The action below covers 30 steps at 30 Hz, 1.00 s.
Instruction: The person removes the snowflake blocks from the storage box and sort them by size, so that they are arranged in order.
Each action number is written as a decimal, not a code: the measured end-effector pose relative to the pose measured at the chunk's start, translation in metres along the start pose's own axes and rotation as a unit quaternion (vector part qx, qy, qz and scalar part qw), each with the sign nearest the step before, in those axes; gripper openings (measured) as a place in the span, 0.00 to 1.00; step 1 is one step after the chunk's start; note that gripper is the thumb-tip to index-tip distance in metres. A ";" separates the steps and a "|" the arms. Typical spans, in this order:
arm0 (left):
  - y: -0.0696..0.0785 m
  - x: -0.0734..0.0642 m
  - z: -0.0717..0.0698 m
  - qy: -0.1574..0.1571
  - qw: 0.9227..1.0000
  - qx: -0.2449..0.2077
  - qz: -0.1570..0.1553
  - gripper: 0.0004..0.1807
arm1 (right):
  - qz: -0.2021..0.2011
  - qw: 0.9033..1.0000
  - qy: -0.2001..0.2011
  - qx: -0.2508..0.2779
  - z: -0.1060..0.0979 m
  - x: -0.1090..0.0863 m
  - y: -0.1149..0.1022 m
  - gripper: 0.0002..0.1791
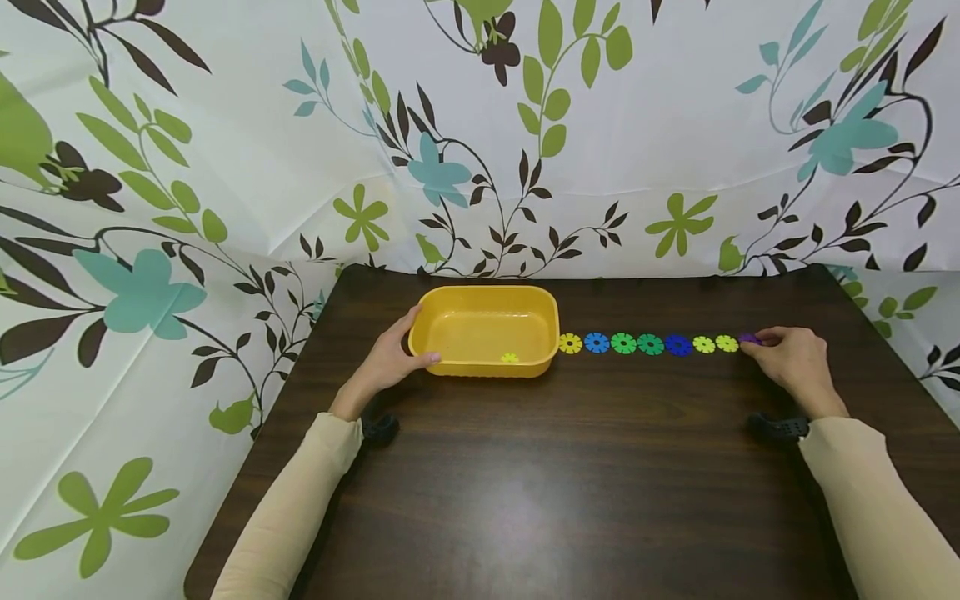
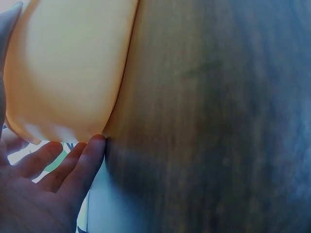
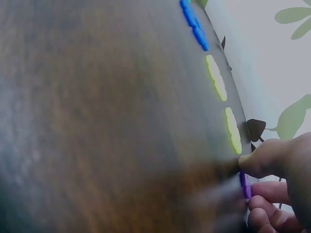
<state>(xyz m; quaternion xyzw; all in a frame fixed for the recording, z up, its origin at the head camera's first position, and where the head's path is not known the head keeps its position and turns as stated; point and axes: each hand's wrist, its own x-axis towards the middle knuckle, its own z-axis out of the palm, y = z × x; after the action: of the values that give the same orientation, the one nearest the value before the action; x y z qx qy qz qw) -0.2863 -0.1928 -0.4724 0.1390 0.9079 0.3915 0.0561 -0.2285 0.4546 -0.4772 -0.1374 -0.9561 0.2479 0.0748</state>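
Observation:
A row of flat notched discs lies on the dark table. From the tub rightward come a yellow disc (image 1: 571, 343), a light blue one (image 1: 597, 342), two green ones (image 1: 624, 342), a dark blue one (image 1: 678, 345) and two yellow-green ones (image 1: 727, 343). At the right end, my right hand (image 1: 793, 363) pinches a purple notched disc (image 3: 245, 186) against the tabletop, partly hidden by the fingers. My left hand (image 1: 388, 354) grips the left end of a yellow plastic tub (image 1: 487, 368), thumb at the front rim. Inside the tub lies a yellow-green disc (image 1: 510, 357).
The brown wood-grain table (image 1: 525, 467) ends close behind the tub and row. A white cloth (image 1: 270, 150) with leaf and flower prints hangs behind and at the sides. Dark bands with small devices (image 1: 780, 427) are on both wrists.

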 end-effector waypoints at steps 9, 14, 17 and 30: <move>0.002 -0.001 -0.002 -0.001 1.000 0.003 0.011 0.60 | 0.011 1.000 0.003 0.008 -0.003 -0.002 0.001 0.29; 0.001 -0.001 -0.001 -0.001 1.000 0.005 0.013 0.60 | 0.006 0.999 0.028 0.027 -0.006 -0.007 -0.007 0.30; 0.000 0.000 -0.001 0.000 1.000 0.004 0.009 0.61 | -0.012 0.998 0.042 0.039 -0.009 -0.011 -0.020 0.31; -0.001 0.001 -0.001 -0.001 1.000 0.005 0.011 0.61 | -0.136 0.984 0.084 0.079 -0.012 -0.027 -0.102 0.24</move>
<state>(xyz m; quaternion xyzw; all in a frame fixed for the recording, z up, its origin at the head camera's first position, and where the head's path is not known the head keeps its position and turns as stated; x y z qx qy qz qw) -0.2877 -0.1942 -0.4727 0.1491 0.9083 0.3874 0.0519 -0.2232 0.3666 -0.4188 -0.0200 -0.9335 0.2976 0.1989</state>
